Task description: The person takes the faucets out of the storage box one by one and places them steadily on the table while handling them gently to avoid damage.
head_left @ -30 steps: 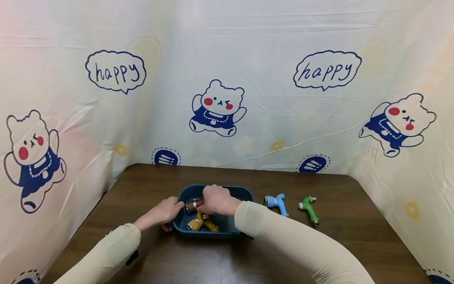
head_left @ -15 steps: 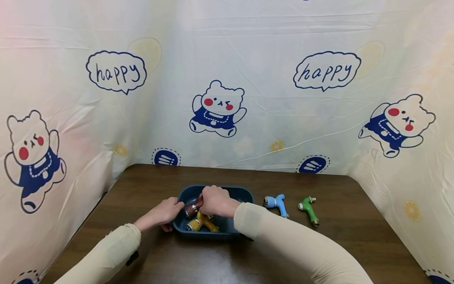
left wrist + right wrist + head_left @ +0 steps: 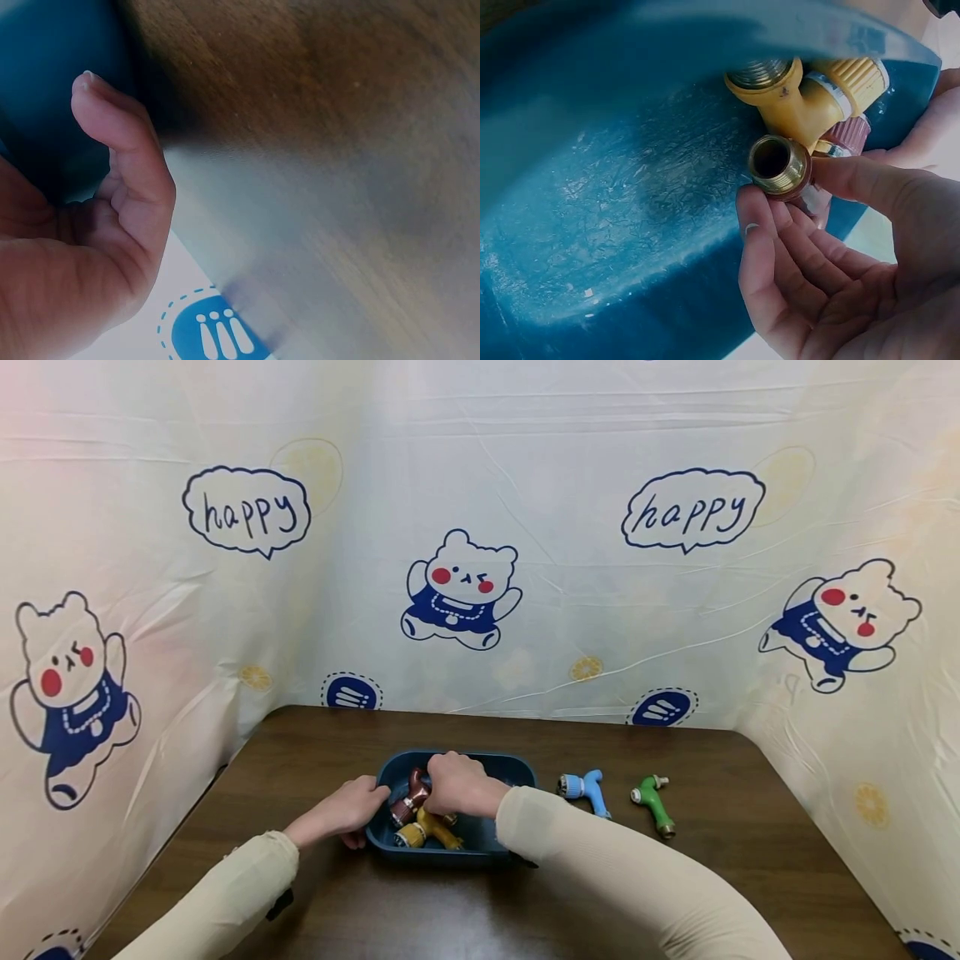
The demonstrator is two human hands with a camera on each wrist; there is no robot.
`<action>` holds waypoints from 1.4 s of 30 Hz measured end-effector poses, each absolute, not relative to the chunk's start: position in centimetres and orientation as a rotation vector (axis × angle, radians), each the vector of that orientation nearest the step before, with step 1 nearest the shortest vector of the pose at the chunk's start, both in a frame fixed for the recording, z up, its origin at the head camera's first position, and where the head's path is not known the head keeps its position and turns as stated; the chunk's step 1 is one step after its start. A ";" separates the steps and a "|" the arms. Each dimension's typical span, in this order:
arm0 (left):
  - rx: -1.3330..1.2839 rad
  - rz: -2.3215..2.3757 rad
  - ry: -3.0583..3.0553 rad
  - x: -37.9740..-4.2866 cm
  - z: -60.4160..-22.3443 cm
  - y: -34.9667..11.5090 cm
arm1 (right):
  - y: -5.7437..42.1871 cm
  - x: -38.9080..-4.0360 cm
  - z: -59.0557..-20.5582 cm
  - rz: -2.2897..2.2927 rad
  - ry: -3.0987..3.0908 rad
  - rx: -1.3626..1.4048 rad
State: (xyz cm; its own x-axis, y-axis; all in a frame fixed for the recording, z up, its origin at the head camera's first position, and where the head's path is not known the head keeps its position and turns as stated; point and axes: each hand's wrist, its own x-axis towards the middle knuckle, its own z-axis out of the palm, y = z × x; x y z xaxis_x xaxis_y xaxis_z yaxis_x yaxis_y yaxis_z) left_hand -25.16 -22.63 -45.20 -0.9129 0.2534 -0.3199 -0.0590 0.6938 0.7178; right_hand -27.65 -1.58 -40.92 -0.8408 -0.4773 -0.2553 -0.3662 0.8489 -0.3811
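As fingers (image 3: 759, 270) pinch threaded maroon fitting (image 3: 409, 802), ridged yellow fitting (image 3: 802, 112), rounded tub (image 3: 637, 195)

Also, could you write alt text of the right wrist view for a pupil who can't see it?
A right hand pinches a dark red branched fitting near its brass-coloured threaded end, inside a glossy blue plastic-looking tray. A yellow branched fitting with a ribbed collar lies above it in the picture; part of the left hand shows at the right edge.
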 end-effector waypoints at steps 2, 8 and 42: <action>0.145 1.078 2.513 -25.2 -45.2 -22.6 | -1.6 -27.7 -41.0 -0.457 2.684 -0.647; 0.078 1.056 2.558 -24.7 -44.9 -22.1 | -1.5 -27.5 -40.8 -0.459 2.687 -0.671; 0.176 1.102 2.520 -25.7 -46.2 -23.0 | -1.1 -27.1 -40.6 -0.444 2.736 -0.754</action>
